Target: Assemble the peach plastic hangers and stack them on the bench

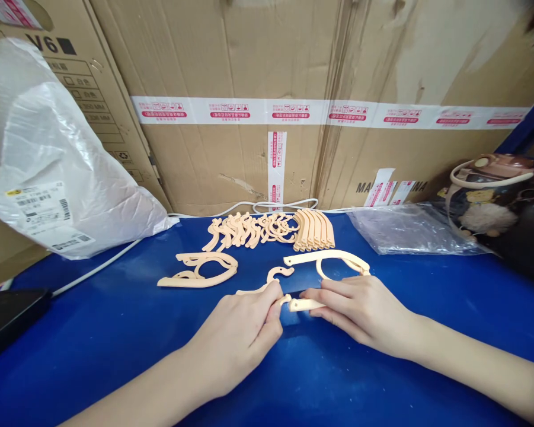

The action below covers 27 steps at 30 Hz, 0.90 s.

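Head view, centre: my left grip (244,337) pinches a cream piece (285,300), right grip (360,309) a cream strip (306,305); best kept level.

A: What lies along the far side of the surface (115,338)?

B: A heap of loose pieces (239,230), with stacked bars (315,230) just beside it on the right. The carton (231,160) stands behind both.

A: And nearer?

B: A hinged frame (217,280) lies left, another frame (326,256) right. Between them is a hook (279,272), just beyond the left hand (244,332). The right hand (364,308) sits right of that.

A: The edges?

B: Parcel bag (48,154) left, flat bag (404,231) far right.
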Each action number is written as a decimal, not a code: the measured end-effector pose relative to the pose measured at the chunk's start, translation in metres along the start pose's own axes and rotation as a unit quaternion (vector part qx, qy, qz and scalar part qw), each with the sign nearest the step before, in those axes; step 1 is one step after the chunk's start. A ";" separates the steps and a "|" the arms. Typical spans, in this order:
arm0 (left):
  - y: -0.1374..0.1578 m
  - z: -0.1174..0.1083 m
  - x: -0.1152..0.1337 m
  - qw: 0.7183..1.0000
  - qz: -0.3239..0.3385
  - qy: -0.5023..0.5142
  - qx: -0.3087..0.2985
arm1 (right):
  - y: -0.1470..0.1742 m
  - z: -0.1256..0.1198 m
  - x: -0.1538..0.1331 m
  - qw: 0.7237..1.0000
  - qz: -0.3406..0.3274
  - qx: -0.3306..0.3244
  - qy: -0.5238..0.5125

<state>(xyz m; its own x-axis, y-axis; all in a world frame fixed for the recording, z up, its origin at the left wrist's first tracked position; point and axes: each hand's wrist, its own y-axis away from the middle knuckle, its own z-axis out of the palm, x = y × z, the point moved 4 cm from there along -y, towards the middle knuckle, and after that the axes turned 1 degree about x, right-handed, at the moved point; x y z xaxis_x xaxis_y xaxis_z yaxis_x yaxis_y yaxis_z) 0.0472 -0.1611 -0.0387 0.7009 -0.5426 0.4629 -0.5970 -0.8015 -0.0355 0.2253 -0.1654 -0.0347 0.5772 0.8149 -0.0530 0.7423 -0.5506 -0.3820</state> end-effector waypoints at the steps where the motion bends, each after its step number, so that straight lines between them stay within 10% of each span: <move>1: 0.000 0.000 0.000 1.000 -0.001 0.003 -0.002 | 0.000 0.000 0.000 1.000 -0.003 0.004 0.003; 27: 0.004 0.007 0.007 0.936 0.157 -0.290 0.124 | 0.001 0.001 -0.011 0.999 -0.024 0.023 0.016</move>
<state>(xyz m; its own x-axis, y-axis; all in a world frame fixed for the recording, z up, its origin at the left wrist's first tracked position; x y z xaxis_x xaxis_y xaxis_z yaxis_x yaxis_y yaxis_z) 0.0529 -0.1696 -0.0413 0.6432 -0.7485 -0.1615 -0.7504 -0.5743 -0.3271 0.2194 -0.1744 -0.0352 0.5529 0.8332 -0.0051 0.7529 -0.5022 -0.4253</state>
